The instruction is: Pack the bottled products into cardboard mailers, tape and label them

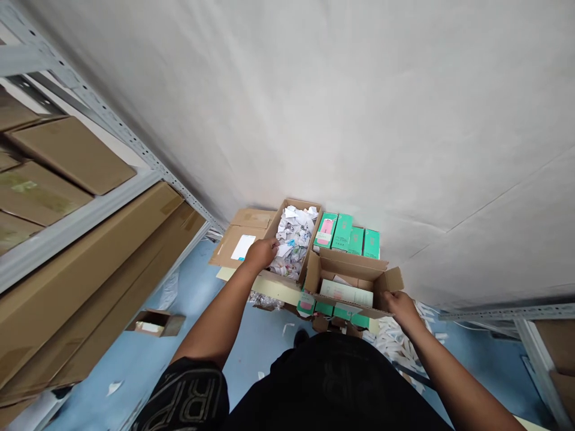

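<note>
Sitting just right of and below the centre of the frame, the open carton [350,263] is plain brown cardboard, its flaps splayed outward and a pale, printed box [346,293] lying lengthwise inside. The right hand [399,308] has its fingers closed on the carton's right edge. Just left, a deeper box [269,230] brims with crumpled white paper; the left hand [263,254] is at its left rim, fingers nearly together, pinching a scrap with blue print [286,246]. Green boxes [344,232] stand in a row along the carton's far edge. The worktop [281,287] shows a pale yellow front edge below the paper. The grey wall [359,108] rises close behind; blue floor [202,299] opens between worktop and the shelving [148,173] at left.
</note>
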`<state>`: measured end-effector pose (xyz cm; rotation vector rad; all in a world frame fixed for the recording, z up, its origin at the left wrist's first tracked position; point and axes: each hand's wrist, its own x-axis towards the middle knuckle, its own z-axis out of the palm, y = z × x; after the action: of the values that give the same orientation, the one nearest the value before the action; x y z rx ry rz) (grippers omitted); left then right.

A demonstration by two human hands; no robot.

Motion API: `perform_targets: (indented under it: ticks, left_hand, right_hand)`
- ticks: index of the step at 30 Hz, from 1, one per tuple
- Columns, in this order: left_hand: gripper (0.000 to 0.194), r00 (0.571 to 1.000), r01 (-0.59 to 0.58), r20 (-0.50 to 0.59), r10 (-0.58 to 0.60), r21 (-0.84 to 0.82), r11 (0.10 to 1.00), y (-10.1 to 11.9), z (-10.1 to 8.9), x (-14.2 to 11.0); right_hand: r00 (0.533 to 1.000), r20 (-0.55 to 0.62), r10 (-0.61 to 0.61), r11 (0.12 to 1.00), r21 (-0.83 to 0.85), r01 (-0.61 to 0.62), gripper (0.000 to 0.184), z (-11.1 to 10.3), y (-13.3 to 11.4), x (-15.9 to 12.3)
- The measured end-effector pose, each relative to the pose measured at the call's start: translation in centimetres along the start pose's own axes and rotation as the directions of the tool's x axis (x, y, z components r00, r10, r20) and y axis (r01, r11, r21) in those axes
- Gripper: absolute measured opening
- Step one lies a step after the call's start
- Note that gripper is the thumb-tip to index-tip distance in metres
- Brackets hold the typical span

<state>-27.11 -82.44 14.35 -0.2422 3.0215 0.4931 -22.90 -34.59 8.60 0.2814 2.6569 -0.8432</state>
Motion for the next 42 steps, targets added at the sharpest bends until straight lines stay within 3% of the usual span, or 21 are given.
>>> perform_targets:
  ticks: [4, 7, 10, 12, 16, 19, 21, 23, 26, 28, 30, 32, 34, 36, 40, 42]
  left_hand:
    - [0.017, 1.000, -0.006, -0.024, 0.003, -0.097, 0.995, -0.2, -0.1, -0.9]
    - [0.019, 0.993, -0.052, -0.111, 0.028, -0.218, 0.975, 0.4, -0.7, -1.8]
    - [0.023, 0.974, -0.143, -0.209, 0.081, -0.301, 0.943, 2.8, -2.0, -3.4]
    - [0.025, 0.960, -0.246, -0.212, 0.182, -0.332, 0.911, 5.3, -2.5, -4.6]
    - [0.021, 0.876, -0.445, -0.020, 0.482, -0.420, 0.791, 11.0, -1.3, -6.5]
    - [0.019, 0.786, -0.524, 0.061, 0.616, -0.465, 0.714, 13.4, 0.9, -6.7]
    - [0.023, 0.728, -0.601, 0.023, 0.685, -0.459, 0.654, 13.7, 2.0, -6.6]
    - [0.026, 0.727, -0.649, -0.110, 0.677, -0.430, 0.627, 13.4, 2.6, -6.6]
    - [0.030, 0.803, -0.595, -0.348, 0.484, -0.421, 0.685, 12.5, 2.8, -6.8]
    - [0.037, 0.855, -0.505, -0.401, 0.328, -0.501, 0.703, 12.2, 3.1, -6.8]
    - [0.048, 0.917, -0.398, -0.306, 0.255, -0.669, 0.628, 12.5, 3.6, -6.5]
    - [0.055, 0.941, -0.262, -0.112, 0.318, -0.837, 0.481, 13.4, 4.4, -6.4]
    - [0.056, 0.891, -0.128, 0.061, 0.450, -0.917, 0.377, 14.7, 5.1, -6.5]
    - [0.056, 0.823, -0.066, 0.148, 0.549, -0.934, 0.350, 16.4, 5.8, -7.0]
    - [0.062, 0.741, -0.073, 0.174, 0.649, -0.939, 0.335, 19.9, 7.3, -8.9]
    - [0.062, 0.720, -0.080, 0.215, 0.660, -0.919, 0.386, 21.9, 8.2, -10.0]
  right_hand:
    - [1.000, 0.006, -0.013, 1.000, 0.010, 0.012, 0.041, 0.1, 0.2, 0.1]
    - [1.000, 0.011, -0.027, 1.000, 0.004, 0.027, 0.041, 0.1, 0.4, 0.0]
    - [0.999, 0.006, -0.032, 0.999, -0.010, 0.032, 0.041, 0.0, 0.4, -0.2]
    - [1.000, -0.001, -0.023, 1.000, -0.018, 0.023, 0.040, -0.1, 0.4, -0.4]
    - [1.000, -0.006, -0.003, 1.000, -0.016, 0.003, 0.039, -0.4, 0.1, -1.0]
    - [1.000, -0.016, -0.002, 1.000, 0.003, 0.002, 0.038, -0.4, -0.1, -1.5]
    - [0.999, -0.037, 0.007, 1.000, 0.019, -0.006, 0.037, -0.4, 0.0, -1.9]
    - [0.997, -0.069, 0.018, 0.999, 0.042, -0.015, 0.037, -0.5, 0.2, -2.5]
    - [0.989, -0.136, 0.056, 0.995, 0.091, -0.044, 0.038, -0.9, 0.7, -3.9]
    - [0.975, -0.186, 0.119, 0.987, 0.129, -0.096, 0.039, -1.2, 1.2, -5.3]
    - [0.952, -0.240, 0.190, 0.973, 0.179, -0.149, 0.040, -1.7, 1.7, -7.0]
    - [0.924, -0.273, 0.268, 0.949, 0.242, -0.203, 0.040, -2.0, 2.4, -8.9]
    - [0.891, -0.289, 0.350, 0.917, 0.301, -0.263, 0.041, -2.4, 3.0, -10.8]
    - [0.856, -0.307, 0.415, 0.887, 0.348, -0.305, 0.041, -2.6, 3.8, -12.7]
    - [0.792, -0.356, 0.496, 0.848, 0.396, -0.353, 0.040, -2.7, 6.1, -16.2]
    - [0.760, -0.360, 0.542, 0.821, 0.419, -0.387, 0.040, -2.7, 8.0, -17.9]
